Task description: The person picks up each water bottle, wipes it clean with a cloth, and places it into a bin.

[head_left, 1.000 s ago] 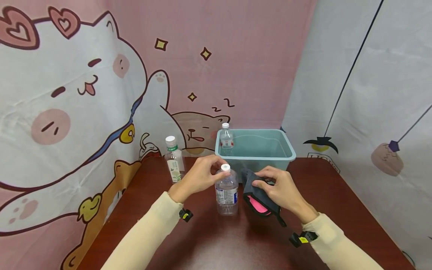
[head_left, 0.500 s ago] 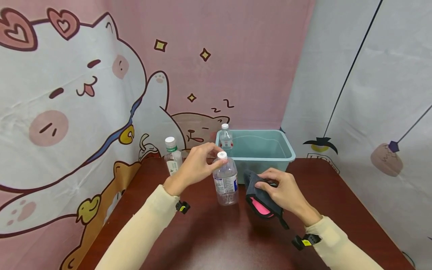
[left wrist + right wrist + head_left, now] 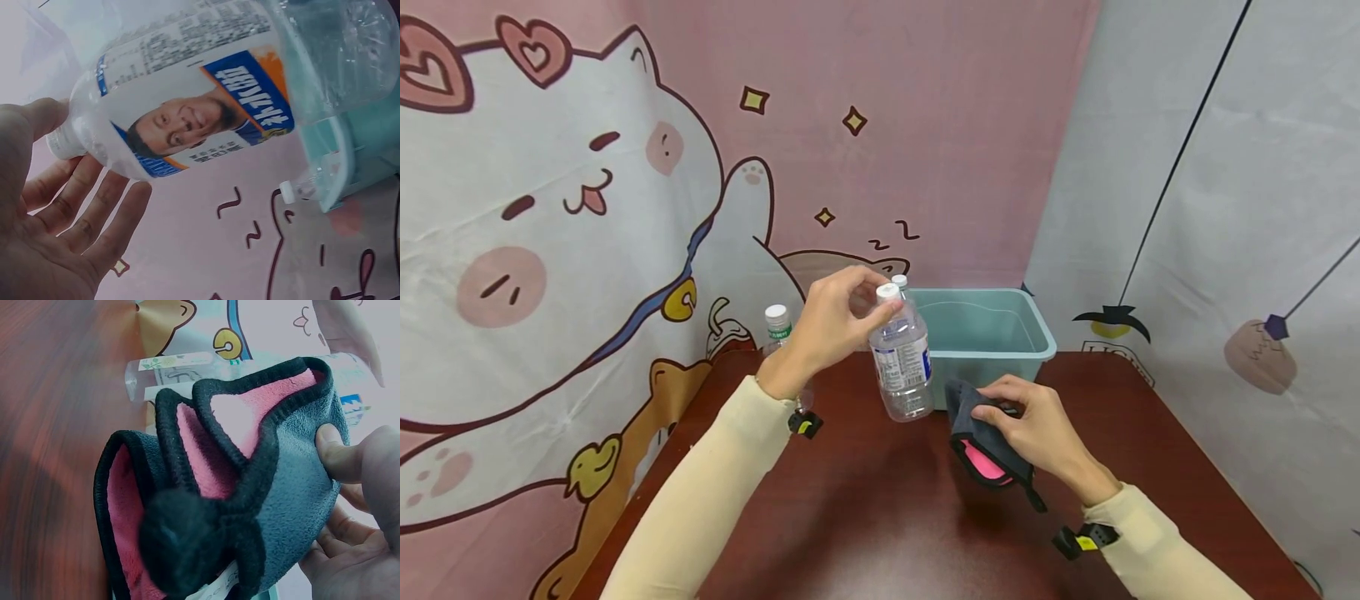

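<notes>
By its white cap and neck, my left hand (image 3: 835, 321) holds a clear plastic bottle (image 3: 901, 367) above the table, in front of the bin. In the left wrist view the bottle (image 3: 200, 119) carries a blue, white and orange label with a printed portrait. My right hand (image 3: 1041, 429) pinches a folded cloth (image 3: 981, 429) between thumb and fingers, just right of the bottle. Dark grey on one side and pink on the other, the cloth (image 3: 300, 462) has black edging and a hanging loop.
A light blue plastic bin (image 3: 985, 358) stands at the back of the brown table (image 3: 880, 517). Another bottle (image 3: 899, 281) in its left corner is mostly hidden behind the held one. A green-necked bottle (image 3: 777, 321) stands at the left, partly behind my left hand. A printed curtain (image 3: 970, 150) hangs behind.
My left hand has lifted the bottle off the table, and the bottle now hangs higher, slightly tilted. The cloth in my right hand has shifted slightly to the right.
</notes>
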`<state>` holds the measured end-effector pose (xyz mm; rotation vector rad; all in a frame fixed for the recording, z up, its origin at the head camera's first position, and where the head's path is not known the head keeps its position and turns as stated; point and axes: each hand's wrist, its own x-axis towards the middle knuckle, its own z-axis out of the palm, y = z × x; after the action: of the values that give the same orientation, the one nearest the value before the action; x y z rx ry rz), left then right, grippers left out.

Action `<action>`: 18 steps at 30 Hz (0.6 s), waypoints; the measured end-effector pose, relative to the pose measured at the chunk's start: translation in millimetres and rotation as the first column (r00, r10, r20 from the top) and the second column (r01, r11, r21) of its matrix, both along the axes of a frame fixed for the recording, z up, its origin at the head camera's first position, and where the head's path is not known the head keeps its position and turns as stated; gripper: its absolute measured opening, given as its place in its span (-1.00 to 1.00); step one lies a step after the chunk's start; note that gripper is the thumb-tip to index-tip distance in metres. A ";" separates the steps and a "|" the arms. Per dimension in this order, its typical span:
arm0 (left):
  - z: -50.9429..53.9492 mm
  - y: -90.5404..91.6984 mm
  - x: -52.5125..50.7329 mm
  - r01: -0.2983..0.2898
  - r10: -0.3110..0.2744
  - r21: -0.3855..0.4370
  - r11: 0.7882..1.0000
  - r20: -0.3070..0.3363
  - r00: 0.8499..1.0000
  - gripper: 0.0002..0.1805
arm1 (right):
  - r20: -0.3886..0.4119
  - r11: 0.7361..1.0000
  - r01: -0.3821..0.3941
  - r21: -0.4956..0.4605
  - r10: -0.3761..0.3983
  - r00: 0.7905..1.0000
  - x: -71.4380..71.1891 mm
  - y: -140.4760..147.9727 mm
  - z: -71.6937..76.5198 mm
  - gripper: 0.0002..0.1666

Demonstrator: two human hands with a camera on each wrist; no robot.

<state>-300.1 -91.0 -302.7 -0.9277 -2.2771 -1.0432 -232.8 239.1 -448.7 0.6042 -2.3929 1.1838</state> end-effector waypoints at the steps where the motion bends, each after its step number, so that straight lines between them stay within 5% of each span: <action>1: 4.1 1.0 -1.8 -0.003 0.003 0.014 1.000 -0.008 1.000 -0.67 | 0.002 1.000 -0.001 -0.002 0.001 1.000 -0.1 0.2 -0.1 -0.71; 10: 39.4 14.3 -22.9 -0.037 0.047 0.099 0.994 -0.101 0.994 -0.68 | 0.025 1.000 -0.007 -0.021 0.008 1.000 0.2 1.5 0.3 -0.71; 18: 52.1 27.1 -46.4 -0.090 0.102 0.131 0.987 -0.086 0.991 -0.67 | 0.014 1.000 -0.007 -0.025 0.007 1.000 -0.2 2.1 0.5 -0.70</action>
<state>-346.5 -64.0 -250.6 -0.7899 -2.1307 -1.0671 -233.0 241.1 -448.3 0.5990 -2.3864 1.2226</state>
